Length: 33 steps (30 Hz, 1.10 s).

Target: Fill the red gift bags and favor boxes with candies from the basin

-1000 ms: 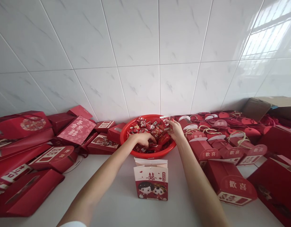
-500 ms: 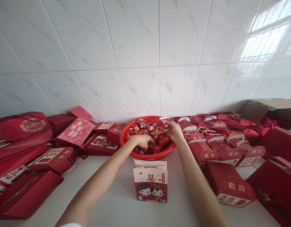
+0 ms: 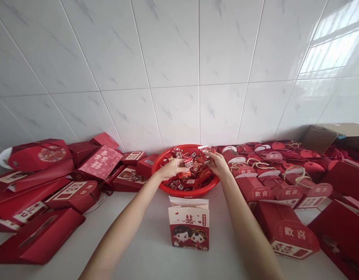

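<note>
Over the left part of a red plastic basket [image 3: 191, 193], my left hand [image 3: 173, 168] is closed on a red-and-white wrapped candy [image 3: 187, 163]. My right hand [image 3: 216, 161] is at the basket's right rim, its fingers pinched on small red candy packets [image 3: 208, 152]. Many red wrapped candies [image 3: 179, 184] lie loose in the basket below both hands. In front of the basket, between my forearms, a small red and cream paper gift box [image 3: 189, 229] stands upright with its top open. Two cartoon figures are printed on its front.
Red gift boxes [image 3: 99, 163] lie piled on the left. Rows of red handled boxes [image 3: 287, 231], some with rope handles, fill the right side. A brown cardboard box [image 3: 322, 136] is at the far right. Behind the basket rises a tiled wall [image 3: 179, 112].
My left hand has come up out of the candies with a wrapped candy in its fingers. The right hand stays near the right rim, still pinching candy. The view has shifted slightly.
</note>
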Tool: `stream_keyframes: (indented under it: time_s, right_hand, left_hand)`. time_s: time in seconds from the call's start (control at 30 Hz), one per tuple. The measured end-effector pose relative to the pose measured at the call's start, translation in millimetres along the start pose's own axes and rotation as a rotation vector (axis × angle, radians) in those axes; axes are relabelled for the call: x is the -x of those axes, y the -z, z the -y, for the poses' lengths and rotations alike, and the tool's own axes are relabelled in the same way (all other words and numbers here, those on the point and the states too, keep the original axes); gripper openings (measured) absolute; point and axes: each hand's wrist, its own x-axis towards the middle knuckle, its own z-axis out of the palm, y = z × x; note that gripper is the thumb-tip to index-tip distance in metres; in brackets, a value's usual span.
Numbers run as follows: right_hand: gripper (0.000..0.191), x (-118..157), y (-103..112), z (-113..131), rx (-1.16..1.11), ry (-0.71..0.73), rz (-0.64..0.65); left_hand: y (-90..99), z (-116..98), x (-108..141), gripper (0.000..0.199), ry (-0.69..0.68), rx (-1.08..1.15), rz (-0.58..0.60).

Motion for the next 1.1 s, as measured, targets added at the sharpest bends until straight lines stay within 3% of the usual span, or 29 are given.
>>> stream_keyframes:
  time_s: [0.1,0.2,0.37,0.7,0.8,0.93,1.1]
  right_hand:
    - [0.025,8.5,-7.2,7.9,0.022,-0.066,0.076]
    - [0.025,23.0,-18.7,17.0,0.047,-0.082,0.159]
    - [0.031,50.4,-34.8,26.7,0.176,0.053,0.368]
    - [0.028,84.1,-39.2,43.5,0.379,0.386,0.337]
    - [0.026,96.2,-39.1,52.8,0.349,0.405,0.362]
    - [0.022,108.4,-40.2,59.8,0.362,0.427,0.394]
    - [0.023,112.2,-39.9,60.8,0.416,0.430,0.412]
  left_hand:
    - [-4.4,-7.3,14.8,0.043,0.025,0.306,-0.040]
    - [-8.9,-19.5,26.5,0.041,0.029,0.425,-0.096]
    - [-18.7,-40.6,40.4,0.039,-0.076,0.388,-0.100]
    - [-25.8,-68.5,85.1,0.043,-0.137,0.220,-0.216]
    - [-26.2,-77.2,101.0,0.031,-0.128,0.103,-0.149]
    - [-30.8,-87.2,117.6,0.015,-0.286,-0.172,-0.022]
    - [-36.2,-87.9,120.4,0.012,-0.367,-0.364,0.170]
